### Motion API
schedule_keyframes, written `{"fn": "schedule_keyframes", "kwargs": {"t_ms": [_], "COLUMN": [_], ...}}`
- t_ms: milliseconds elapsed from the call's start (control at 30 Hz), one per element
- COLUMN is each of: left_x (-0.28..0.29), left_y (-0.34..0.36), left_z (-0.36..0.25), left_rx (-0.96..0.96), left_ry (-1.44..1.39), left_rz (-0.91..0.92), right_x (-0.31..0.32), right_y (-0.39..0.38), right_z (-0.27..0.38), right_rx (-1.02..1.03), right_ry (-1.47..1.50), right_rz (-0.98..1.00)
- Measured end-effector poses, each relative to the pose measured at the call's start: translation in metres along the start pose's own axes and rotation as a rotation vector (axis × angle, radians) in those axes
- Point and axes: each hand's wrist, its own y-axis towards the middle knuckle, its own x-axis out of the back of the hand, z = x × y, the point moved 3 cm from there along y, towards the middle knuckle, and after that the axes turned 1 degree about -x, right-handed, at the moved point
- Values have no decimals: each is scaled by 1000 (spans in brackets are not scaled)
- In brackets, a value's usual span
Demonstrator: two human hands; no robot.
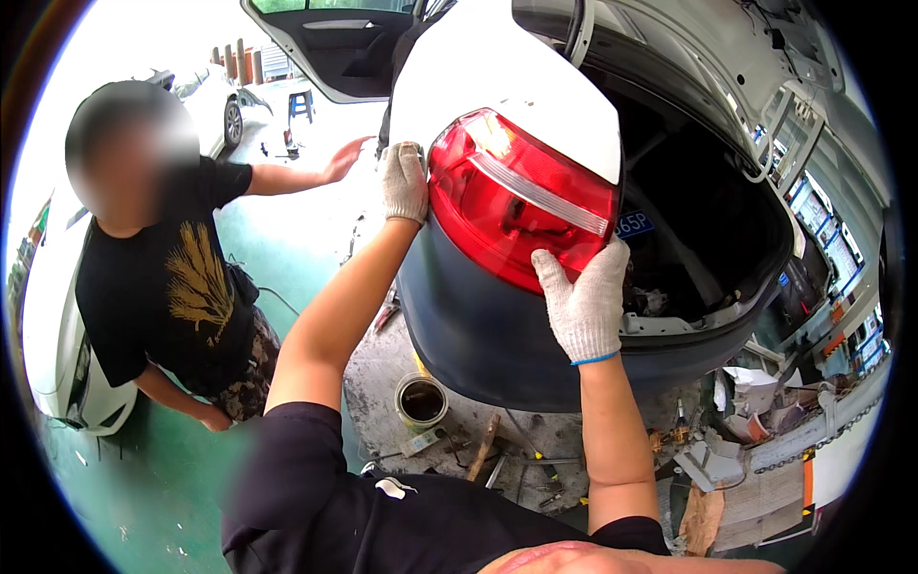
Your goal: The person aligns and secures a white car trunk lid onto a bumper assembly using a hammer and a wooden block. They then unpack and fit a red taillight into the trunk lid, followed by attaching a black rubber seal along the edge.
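Note:
A red tail lamp (507, 191) with a clear stripe sits at the rear corner of a white car body (488, 62), above a dark grey bumper (469, 344). My left hand (404, 180), in a knitted glove, grips the lamp's left edge with fingers together. My right hand (583, 301), also gloved, holds the lamp's lower right edge, thumb on the red face and fingertips partly hidden at the side. Right of the lamp is the open trunk (698, 220), dark inside, with a blue plate (633, 224) lying in it.
A co-worker (153, 297) in a black shirt stands at left, one arm reaching toward the car. An open can (421, 399), a hammer (483, 445) and scattered tools lie below the bumper. Scrap parts (736, 450) and a chain are at lower right. Another white car (67, 373) is behind the co-worker.

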Motion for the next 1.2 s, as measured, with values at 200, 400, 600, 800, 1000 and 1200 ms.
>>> {"fn": "schedule_keyframes", "kwargs": {"t_ms": [200,400,600,800,1000,1200], "left_x": [1,-9,3,6,21,5], "left_y": [-1,-4,-23,-27,-10,-15], "left_z": [3,17,-8,-38,-62,-72], "left_rx": [6,77,123,180,272,279], "left_ry": [7,43,-103,-102,-67,-26], "left_rz": [-63,-64,-17,103,230,104], "right_x": [-1,3,11,8,10,8], "right_y": [2,2,7,0,-13,-21], "right_z": [2,5,20,2,1,-7], "right_rx": [10,-36,2,-21,-245,-155], "right_ry": [0,19,-74,-72,105,120], "right_rz": [-9,-14,-44,-63,-58,-117]}}
